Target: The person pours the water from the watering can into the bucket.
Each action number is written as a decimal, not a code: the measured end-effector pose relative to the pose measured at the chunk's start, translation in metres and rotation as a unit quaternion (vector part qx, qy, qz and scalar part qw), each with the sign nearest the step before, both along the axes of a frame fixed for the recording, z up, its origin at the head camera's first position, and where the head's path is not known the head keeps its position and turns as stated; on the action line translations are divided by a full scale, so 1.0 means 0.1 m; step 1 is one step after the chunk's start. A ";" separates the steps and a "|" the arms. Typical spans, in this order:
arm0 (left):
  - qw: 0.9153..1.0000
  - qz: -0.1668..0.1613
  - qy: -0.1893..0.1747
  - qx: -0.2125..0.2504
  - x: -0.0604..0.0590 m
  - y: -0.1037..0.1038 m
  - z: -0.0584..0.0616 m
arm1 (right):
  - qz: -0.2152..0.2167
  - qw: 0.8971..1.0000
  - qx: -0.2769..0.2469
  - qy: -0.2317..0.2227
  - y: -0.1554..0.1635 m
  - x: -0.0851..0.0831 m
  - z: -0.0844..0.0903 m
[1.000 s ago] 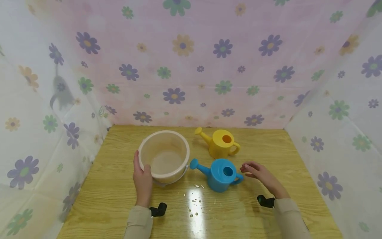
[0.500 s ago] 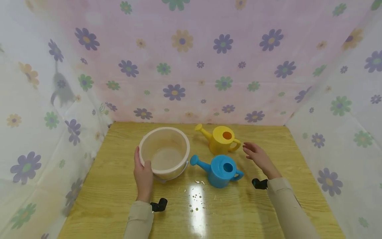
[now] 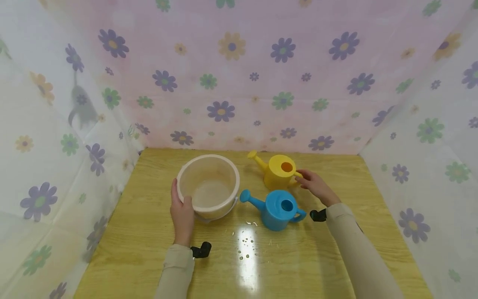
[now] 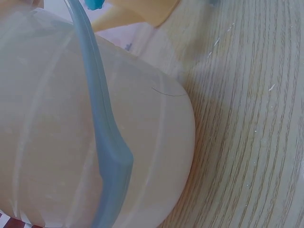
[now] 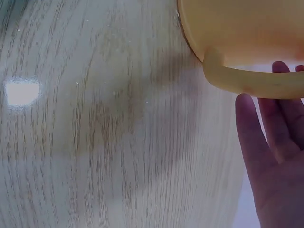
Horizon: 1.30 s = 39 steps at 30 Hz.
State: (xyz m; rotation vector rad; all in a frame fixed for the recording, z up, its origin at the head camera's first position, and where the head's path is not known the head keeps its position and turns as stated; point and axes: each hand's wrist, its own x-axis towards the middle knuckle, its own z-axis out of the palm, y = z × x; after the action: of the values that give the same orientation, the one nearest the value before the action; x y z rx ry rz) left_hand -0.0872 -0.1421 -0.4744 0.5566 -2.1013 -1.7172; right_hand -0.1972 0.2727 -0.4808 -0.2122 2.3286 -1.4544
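wooden table under everything | pale bucket far left of centre, left hand curled round its near rim | blue watering can near centre, untouched | yellow watering can just beyond it | right hand at yellow can's handle, fingers nearly straight, gripping nothing

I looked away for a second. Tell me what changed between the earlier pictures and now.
The right hand moved from beside the blue watering can to the yellow watering can, reaching its handle. The left hand still holds the bucket; both cans stayed put.
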 end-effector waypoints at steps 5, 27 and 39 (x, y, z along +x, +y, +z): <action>1.000 0.003 0.011 -0.007 -0.04 0.01 0.03 | 0.016 0.999 -0.016 -0.030 -0.04 -0.07 0.01; 1.000 0.002 0.011 -0.012 -0.03 0.03 0.02 | 0.013 0.974 -0.221 -0.040 0.04 0.08 0.08; 1.000 0.006 0.002 -0.018 -0.03 0.02 0.01 | 0.039 0.964 -0.263 -0.005 0.15 0.10 0.41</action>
State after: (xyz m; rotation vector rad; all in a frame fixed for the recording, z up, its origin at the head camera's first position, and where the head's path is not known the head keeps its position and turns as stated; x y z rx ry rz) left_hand -0.0899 -0.1403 -0.4730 0.5544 -2.1174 -1.6678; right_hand -0.1870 0.2879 -0.4401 -0.4302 1.8534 -1.9971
